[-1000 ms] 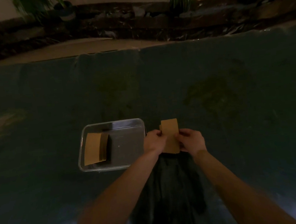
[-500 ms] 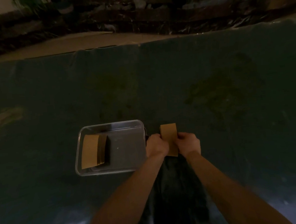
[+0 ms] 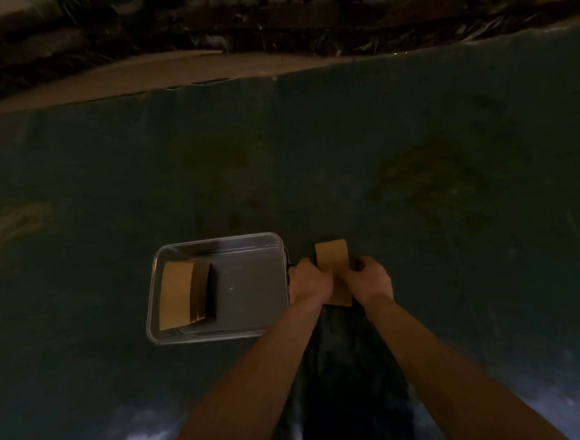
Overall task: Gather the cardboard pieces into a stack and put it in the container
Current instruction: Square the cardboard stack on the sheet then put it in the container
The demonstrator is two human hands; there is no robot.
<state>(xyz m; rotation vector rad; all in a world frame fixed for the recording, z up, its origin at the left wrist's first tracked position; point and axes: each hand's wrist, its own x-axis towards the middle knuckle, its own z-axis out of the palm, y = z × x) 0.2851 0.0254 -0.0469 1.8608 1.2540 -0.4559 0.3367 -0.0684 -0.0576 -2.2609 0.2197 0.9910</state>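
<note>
A small stack of brown cardboard pieces [image 3: 331, 258] sits between both hands, just right of the container. My left hand [image 3: 308, 282] grips its left edge and my right hand [image 3: 370, 279] grips its right edge. The stack's edges look squared up; its middle is hidden by my fingers. The clear rectangular plastic container [image 3: 249, 240] lies on the dark surface to the left of my hands. Inside it, against its left wall, leans another stack of cardboard pieces [image 3: 177, 298], fanned slightly to the right.
A dark teal sheet [image 3: 311, 149] covers the ground all around. Its far edge meets a pale strip [image 3: 134, 76], with rocks and plant debris [image 3: 267, 15] beyond. A dark shadow [image 3: 343, 370] runs between my forearms.
The uneven pieces in my hands have been pressed into one aligned stack. Both hands closed in tighter on it and lowered it slightly; the view tilted down.
</note>
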